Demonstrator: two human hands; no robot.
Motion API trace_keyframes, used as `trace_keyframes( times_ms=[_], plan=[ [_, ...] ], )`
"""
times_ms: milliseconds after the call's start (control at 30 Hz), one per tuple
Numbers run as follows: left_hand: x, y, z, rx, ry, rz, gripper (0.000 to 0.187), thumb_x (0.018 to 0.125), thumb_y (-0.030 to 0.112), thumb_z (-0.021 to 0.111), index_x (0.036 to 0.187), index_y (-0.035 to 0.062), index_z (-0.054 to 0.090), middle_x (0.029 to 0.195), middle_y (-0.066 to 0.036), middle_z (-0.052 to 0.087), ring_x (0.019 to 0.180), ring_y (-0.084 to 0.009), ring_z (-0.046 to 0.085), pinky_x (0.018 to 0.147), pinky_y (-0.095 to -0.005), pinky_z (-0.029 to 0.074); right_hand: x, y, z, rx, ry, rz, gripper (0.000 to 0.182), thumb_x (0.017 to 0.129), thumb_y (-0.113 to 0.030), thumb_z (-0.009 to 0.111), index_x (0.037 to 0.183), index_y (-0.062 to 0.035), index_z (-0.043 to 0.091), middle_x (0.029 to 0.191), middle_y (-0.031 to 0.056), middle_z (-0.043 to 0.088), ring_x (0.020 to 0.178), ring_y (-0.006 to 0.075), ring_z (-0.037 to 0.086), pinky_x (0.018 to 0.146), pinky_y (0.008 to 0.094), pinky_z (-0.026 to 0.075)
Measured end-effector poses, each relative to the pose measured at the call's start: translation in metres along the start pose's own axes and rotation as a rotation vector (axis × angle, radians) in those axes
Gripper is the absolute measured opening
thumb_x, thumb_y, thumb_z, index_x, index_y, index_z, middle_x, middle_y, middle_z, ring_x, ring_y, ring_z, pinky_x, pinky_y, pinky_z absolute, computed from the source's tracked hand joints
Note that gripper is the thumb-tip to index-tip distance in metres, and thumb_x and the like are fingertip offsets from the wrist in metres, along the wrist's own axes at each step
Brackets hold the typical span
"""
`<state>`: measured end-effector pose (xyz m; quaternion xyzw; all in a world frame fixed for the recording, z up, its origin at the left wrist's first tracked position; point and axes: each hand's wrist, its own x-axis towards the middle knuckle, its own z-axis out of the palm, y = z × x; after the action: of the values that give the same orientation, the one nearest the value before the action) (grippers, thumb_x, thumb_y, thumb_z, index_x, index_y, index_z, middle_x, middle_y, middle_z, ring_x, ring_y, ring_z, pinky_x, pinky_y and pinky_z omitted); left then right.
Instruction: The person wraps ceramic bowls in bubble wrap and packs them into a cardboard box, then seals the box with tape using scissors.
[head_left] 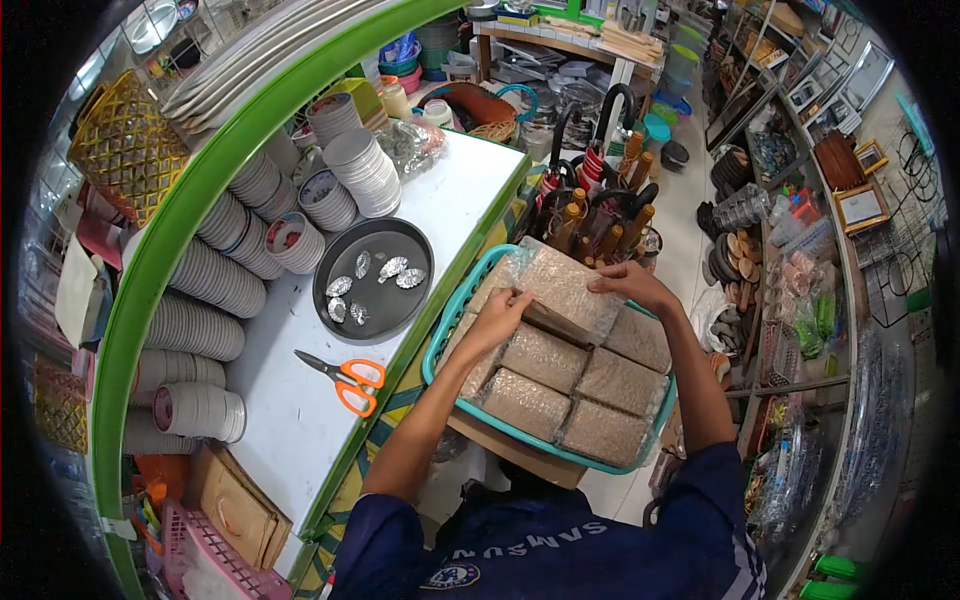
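Note:
A turquoise plastic basket in front of me holds several brown block-shaped packs in clear wrapping, set in rows. One wrapped brown pack at the far side is tilted up, with a dark gap along its near edge. My left hand pinches its near left corner, thumb and fingers closed on the wrapping. At its right side, my right hand grips the edge with bent fingers. What exactly is inside the wrapping I cannot make out.
Left, a white shelf carries orange-handled scissors, a dark round pan with small foil pieces, and stacked bowls. Umbrellas stand beyond the basket. Shelves of goods line the right side.

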<state>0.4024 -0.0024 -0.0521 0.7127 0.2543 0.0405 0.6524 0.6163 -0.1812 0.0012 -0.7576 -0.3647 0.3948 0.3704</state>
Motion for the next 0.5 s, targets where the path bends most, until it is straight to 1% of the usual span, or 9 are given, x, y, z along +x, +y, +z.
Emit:
trace_keyframes(
  times_ms=[67, 100, 167, 200, 267, 400, 467, 500],
  plan=[
    [-0.008, 0.015, 0.001, 0.159, 0.063, 0.002, 0.055, 0.096, 0.044, 0.052, 0.105, -0.0103, 0.057, 0.105, -0.020, 0.059, 0.084, -0.0252, 0.060, 0.074, -0.0334, 0.046, 0.007, 0.006, 0.002, -0.014, -0.001, 0.008, 0.046, 0.078, -0.046, 0.075, 0.100, -0.0052, 0.075, 0.089, 0.0033, 0.067, 0.087, 0.0137, 0.057, 0.081, 0.0316, 0.044],
    [-0.006, 0.008, 0.001, 0.160, 0.062, 0.000, 0.055, 0.096, 0.044, 0.052, 0.105, -0.0103, 0.057, 0.105, -0.020, 0.059, 0.084, -0.0252, 0.060, 0.074, -0.0334, 0.046, 0.011, 0.010, 0.004, -0.029, 0.001, 0.013, 0.046, 0.078, -0.047, 0.075, 0.099, -0.0058, 0.075, 0.087, 0.0027, 0.066, 0.085, 0.0135, 0.057, 0.080, 0.0313, 0.043],
    [-0.001, -0.009, 0.002, 0.244, 0.113, 0.080, 0.053, 0.095, 0.043, 0.052, 0.098, -0.0096, 0.059, 0.095, -0.021, 0.061, 0.080, -0.0295, 0.062, 0.075, -0.0371, 0.047, 0.017, 0.017, 0.002, -0.045, -0.038, 0.014, 0.045, 0.078, -0.047, 0.074, 0.099, -0.0064, 0.075, 0.086, 0.0024, 0.066, 0.084, 0.0130, 0.056, 0.078, 0.0311, 0.043],
    [-0.002, -0.009, 0.002, 0.245, 0.111, 0.078, 0.053, 0.095, 0.043, 0.052, 0.098, -0.0096, 0.059, 0.095, -0.021, 0.061, 0.080, -0.0295, 0.062, 0.075, -0.0371, 0.047, 0.019, 0.016, 0.001, -0.064, -0.077, 0.012, 0.045, 0.079, -0.047, 0.074, 0.098, -0.0070, 0.075, 0.084, 0.0021, 0.066, 0.082, 0.0126, 0.055, 0.076, 0.0308, 0.043],
    [-0.004, -0.009, 0.003, 0.288, 0.149, 0.085, 0.053, 0.095, 0.043, 0.053, 0.092, -0.0092, 0.061, 0.090, -0.024, 0.063, 0.082, -0.0331, 0.062, 0.076, -0.0394, 0.046, 0.020, 0.014, -0.002, -0.081, -0.110, 0.026, 0.043, 0.080, -0.046, 0.073, 0.098, -0.0075, 0.076, 0.084, 0.0015, 0.066, 0.081, 0.0120, 0.055, 0.074, 0.0299, 0.043],
    [-0.013, 0.003, 0.000, 0.289, 0.099, 0.018, 0.053, 0.094, 0.044, 0.054, 0.091, -0.0090, 0.062, 0.090, -0.025, 0.064, 0.085, -0.0333, 0.063, 0.076, -0.0393, 0.047, 0.015, 0.004, -0.004, -0.117, -0.179, 0.039, 0.039, 0.081, -0.044, 0.073, 0.098, -0.0082, 0.075, 0.083, 0.0002, 0.064, 0.077, 0.0101, 0.053, 0.071, 0.0282, 0.042],
    [-0.014, 0.001, 0.002, 0.262, 0.106, 0.081, 0.053, 0.094, 0.043, 0.055, 0.090, -0.0087, 0.062, 0.089, -0.025, 0.064, 0.084, -0.0332, 0.063, 0.076, -0.0393, 0.047, 0.016, 0.010, -0.003, -0.099, -0.177, 0.042, 0.038, 0.082, -0.042, 0.073, 0.099, -0.0081, 0.075, 0.083, 0.0000, 0.064, 0.077, 0.0095, 0.053, 0.072, 0.0274, 0.041],
    [-0.014, 0.000, 0.002, 0.260, 0.106, 0.079, 0.053, 0.094, 0.043, 0.055, 0.090, -0.0087, 0.062, 0.089, -0.025, 0.064, 0.084, -0.0332, 0.063, 0.076, -0.0393, 0.047, 0.017, 0.014, -0.002, -0.080, -0.172, 0.045, 0.037, 0.083, -0.041, 0.072, 0.099, -0.0081, 0.075, 0.083, -0.0002, 0.065, 0.076, 0.0089, 0.053, 0.072, 0.0266, 0.041]
  ],
)
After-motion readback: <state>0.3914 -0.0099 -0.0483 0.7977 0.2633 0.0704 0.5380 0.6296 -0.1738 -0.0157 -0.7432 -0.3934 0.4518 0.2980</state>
